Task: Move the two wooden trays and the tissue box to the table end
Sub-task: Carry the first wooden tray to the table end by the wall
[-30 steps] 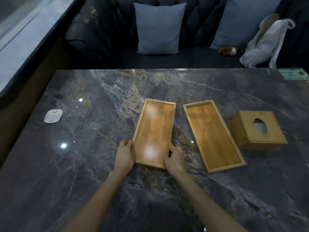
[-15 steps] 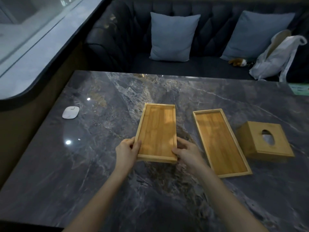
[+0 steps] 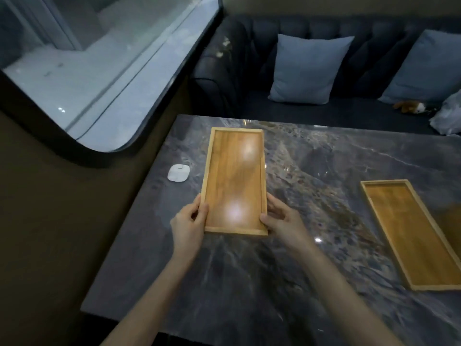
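Observation:
I hold a long wooden tray point(image 3: 234, 181) over the left part of the dark marble table point(image 3: 311, 283). My left hand point(image 3: 188, 224) grips its near left corner and my right hand point(image 3: 282, 221) grips its near right corner. The tray is empty and points away from me toward the table's far left. A second empty wooden tray point(image 3: 411, 233) lies flat on the table at the right. Only a blurred sliver of the wooden tissue box point(image 3: 452, 227) shows at the right frame edge.
A small white flat object point(image 3: 178, 173) lies near the table's left edge, just left of the held tray. Behind the table runs a dark sofa point(image 3: 349, 58) with two blue cushions point(image 3: 309, 69), a small plush toy point(image 3: 410, 106) and a white bag point(image 3: 449, 116). A window ledge point(image 3: 107, 78) is at the left.
Both hands have lifted the tray and carried it left and away from the second tray. The view has swung left, so the tissue box has slid almost out of frame.

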{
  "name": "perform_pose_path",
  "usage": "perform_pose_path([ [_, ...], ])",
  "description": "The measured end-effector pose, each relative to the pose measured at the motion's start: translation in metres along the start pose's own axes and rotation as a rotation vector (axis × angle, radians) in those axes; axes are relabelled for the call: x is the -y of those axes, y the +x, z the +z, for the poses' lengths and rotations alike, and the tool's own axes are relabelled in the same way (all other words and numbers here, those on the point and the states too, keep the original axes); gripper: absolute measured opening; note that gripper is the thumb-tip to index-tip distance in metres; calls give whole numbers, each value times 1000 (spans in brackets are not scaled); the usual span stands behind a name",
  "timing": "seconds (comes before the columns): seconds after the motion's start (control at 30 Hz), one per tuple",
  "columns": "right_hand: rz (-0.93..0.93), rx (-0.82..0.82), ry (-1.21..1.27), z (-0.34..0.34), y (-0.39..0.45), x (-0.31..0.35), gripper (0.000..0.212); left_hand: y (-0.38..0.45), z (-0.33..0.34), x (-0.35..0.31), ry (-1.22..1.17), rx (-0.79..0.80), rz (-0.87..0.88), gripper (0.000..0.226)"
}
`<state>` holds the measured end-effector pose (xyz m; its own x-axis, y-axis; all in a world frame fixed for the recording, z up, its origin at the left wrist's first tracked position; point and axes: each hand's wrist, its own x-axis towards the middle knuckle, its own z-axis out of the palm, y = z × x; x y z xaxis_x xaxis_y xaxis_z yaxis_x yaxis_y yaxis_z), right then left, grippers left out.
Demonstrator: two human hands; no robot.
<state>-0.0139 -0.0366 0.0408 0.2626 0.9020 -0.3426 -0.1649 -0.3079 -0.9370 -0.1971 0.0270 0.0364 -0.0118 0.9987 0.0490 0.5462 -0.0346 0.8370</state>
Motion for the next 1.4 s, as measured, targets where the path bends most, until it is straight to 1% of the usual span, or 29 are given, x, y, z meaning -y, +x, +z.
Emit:
perform_pose_path([
  [0.07, -2, 10, -12, 31, 9, -4, 61, 12, -21, 17, 1, -16, 1, 33],
  [0.2, 28, -11, -7, 87, 26, -20, 58, 33, -57, 56, 67, 18, 17, 30],
  [0.33, 68, 26, -53, 133, 40, -36, 59, 52, -82, 97, 60, 40, -75, 38],
  [0.43, 124, 51, -54, 158, 51, -46, 60, 62, -92, 121, 38, 63, -109, 38],
  [0.5, 156, 40, -64, 170, 57, -53, 59, 68, -96, 133, 39, 82, -144, 39],
  [0.77, 239, 16, -75, 194, 78, -75, 55, 87, -98, 163, 7, 144, -269, 39],
  [0.9, 230, -10, -87, 199, 85, -79, 52, 92, -95, 167, 16, 151, -264, 37],
  [1.07, 193, 2, -171, 201, 89, -84, 54, 98, -93, 176, 37, 148, -245, 35],
  [1.2, 193, -7, -335, 209, 92, -90, 58, 103, -93, 183, 81, 127, -237, 35],
  [1.3, 159, 0, -459, 217, 93, -90, 60, 107, -93, 187, 104, 105, -251, 34],
  [1.4, 148, -7, -536, 223, 95, -93, 63, 111, -92, 191, 136, 110, -270, 34],
])
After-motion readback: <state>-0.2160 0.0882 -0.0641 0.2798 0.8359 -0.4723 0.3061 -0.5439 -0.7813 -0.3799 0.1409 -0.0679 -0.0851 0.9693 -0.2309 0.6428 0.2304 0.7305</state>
